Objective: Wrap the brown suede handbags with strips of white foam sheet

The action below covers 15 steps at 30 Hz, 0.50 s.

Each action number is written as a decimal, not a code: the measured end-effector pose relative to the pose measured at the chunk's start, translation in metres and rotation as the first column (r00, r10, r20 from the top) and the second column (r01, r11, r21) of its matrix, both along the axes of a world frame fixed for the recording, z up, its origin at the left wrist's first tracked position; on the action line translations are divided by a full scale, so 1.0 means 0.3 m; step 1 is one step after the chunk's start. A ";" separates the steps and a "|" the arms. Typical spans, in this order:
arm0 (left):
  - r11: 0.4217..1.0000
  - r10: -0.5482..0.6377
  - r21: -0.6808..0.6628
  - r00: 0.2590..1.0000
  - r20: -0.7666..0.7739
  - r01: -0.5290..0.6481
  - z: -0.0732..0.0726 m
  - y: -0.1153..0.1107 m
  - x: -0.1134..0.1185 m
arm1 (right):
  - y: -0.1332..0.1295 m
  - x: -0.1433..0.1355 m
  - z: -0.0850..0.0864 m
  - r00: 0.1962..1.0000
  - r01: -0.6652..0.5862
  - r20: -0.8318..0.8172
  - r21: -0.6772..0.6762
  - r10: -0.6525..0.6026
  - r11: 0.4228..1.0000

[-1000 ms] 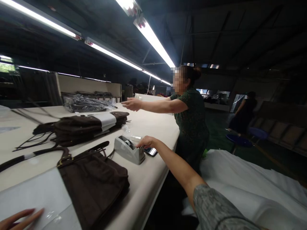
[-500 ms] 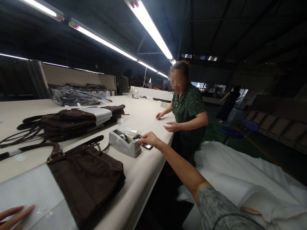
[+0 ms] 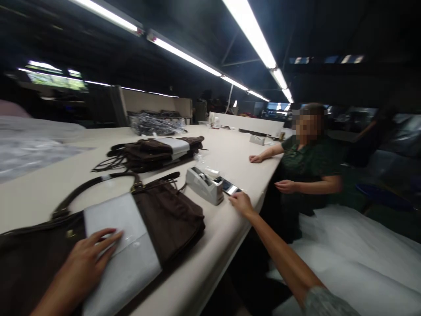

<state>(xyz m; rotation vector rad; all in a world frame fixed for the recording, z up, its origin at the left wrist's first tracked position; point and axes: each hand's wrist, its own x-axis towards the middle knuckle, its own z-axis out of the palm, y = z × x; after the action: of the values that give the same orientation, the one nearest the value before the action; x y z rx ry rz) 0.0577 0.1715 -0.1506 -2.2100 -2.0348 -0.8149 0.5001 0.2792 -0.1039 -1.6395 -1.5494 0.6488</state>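
Observation:
A dark brown handbag lies on the table in front of me, with a white paper wrap around its middle. My left hand rests on this wrap, its fingers stretched out and apart. My right hand is at the table's edge, just right of the grey tape dispenser. Its thumb and fingertips are pressed together; whatever lies between them is too small to make out. A phone lies right behind those fingertips.
More brown bags with a white wrap lie behind, and a plastic-wrapped bundle beyond them. Clear plastic spreads at the left. A co-worker stands at the table's right side. White sheeting is heaped at lower right.
The view has swung left, bringing more of the handbag and my left hand into sight. My right hand has moved from the dispenser's front end a little away from it.

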 end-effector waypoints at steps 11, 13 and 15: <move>0.991 0.000 -0.127 0.953 0.304 0.041 0.061 -0.059 0.004 | -0.290 -0.656 0.105 0.639 -0.657 -0.600 -0.099 0.482 0.747; 0.989 -0.039 -0.122 0.937 0.348 0.086 0.057 -0.060 -0.016 | -0.293 -0.789 0.092 0.663 -0.659 -0.595 -0.175 0.455 0.732; 0.986 -0.073 -0.108 0.920 0.385 0.124 0.054 -0.059 -0.030 | -0.286 -0.879 0.073 0.710 -0.628 -0.566 -0.239 0.419 0.741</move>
<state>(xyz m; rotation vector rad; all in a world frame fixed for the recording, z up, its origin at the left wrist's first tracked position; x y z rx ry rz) 0.0488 0.1537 -0.1346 -2.3973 -2.2058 -1.2447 0.2363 0.1935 -0.0819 -1.1277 -1.5649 1.6820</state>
